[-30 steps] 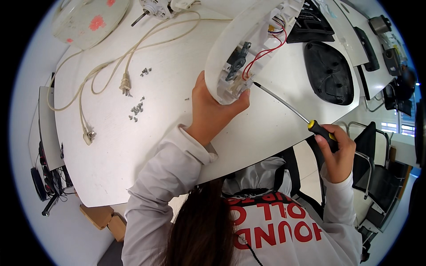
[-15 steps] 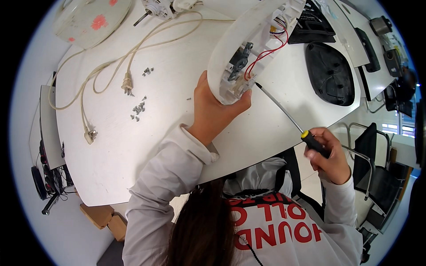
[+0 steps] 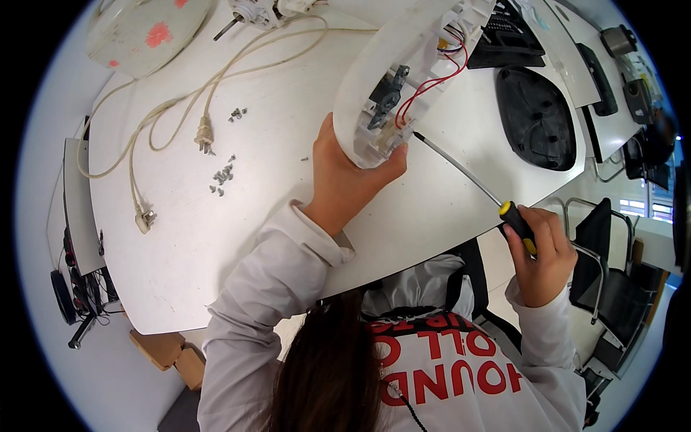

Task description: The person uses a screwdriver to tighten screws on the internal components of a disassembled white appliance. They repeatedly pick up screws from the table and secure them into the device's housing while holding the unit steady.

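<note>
My left hand (image 3: pixel 349 180) is closed round the lower end of a curved white plastic housing (image 3: pixel 367 57), which is tilted open with a dark grey component (image 3: pixel 389 97), red wires (image 3: pixel 439 83) and pale inner parts showing. My right hand (image 3: pixel 540 255) grips a long screwdriver (image 3: pixel 518 227) by its black and yellow handle. Its tip lies at the housing's lower right edge, beside the pale parts; I cannot tell whether it touches them. Small screws (image 3: pixel 223 175) lie in groups to the left of my left hand, near beige cords with plugs (image 3: pixel 204 133).
The white table (image 3: pixel 165 266) also holds a cream panel with red flowers (image 3: pixel 144 36), a motor part (image 3: pixel 252 14), a black tool case (image 3: pixel 504 39) and a black oval base (image 3: pixel 536 119). A chair (image 3: pixel 612 288) stands at right; cardboard boxes (image 3: pixel 158 349) lie at lower left.
My right hand shifted the screwdriver handle left and up, then back right and lower, with the fingers moving on it. The tip and my left hand stayed nearly in place.
</note>
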### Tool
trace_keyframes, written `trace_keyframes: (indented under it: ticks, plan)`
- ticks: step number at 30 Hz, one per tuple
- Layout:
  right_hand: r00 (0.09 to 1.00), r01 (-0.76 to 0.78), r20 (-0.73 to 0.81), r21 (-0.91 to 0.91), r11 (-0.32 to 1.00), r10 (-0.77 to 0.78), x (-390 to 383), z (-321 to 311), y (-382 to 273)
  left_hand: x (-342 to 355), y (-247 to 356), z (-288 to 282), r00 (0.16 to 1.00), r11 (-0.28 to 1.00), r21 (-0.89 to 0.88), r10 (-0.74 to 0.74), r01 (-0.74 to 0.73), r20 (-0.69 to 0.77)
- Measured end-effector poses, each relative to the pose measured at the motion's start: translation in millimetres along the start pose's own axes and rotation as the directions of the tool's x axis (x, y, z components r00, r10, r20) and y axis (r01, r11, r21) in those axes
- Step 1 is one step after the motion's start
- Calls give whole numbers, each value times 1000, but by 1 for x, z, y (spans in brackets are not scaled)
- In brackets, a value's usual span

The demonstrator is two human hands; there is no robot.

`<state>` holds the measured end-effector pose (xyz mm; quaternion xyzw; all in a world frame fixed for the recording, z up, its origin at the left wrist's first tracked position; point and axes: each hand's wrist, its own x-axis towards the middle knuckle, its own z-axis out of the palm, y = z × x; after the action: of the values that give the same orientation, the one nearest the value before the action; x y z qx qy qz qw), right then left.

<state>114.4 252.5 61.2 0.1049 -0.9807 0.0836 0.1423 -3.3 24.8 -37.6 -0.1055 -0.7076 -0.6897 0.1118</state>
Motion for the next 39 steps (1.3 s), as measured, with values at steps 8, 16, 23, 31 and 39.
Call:
trace_keyframes:
  ticks: [8, 16, 23, 31, 39]
  plan:
    - [996, 75, -46, -109, 991, -81, 7, -12, -7, 1, 1, -1, 1000, 1000, -12, -15, 15, 26]
    - [996, 73, -43, -108, 992, -78, 6, -15, -11, 1, 1, -1, 999, 1000, -1, -30, 30, 27]
    - [999, -2, -39, -16, 1000, 2, 6, -9, -13, 1, -1, 0, 998, 998, 1, -58, 58, 21]
    - [971, -232, 130, 310, 922, 201, 15, -12, -2, 5, 0, 0, 1000, 1000, -4, 14, -14, 2]
    - [837, -547, 378, 555, 626, 396, 15, -9, 9, 3, 2, -3, 998, 997, 56, -49, 48, 31]
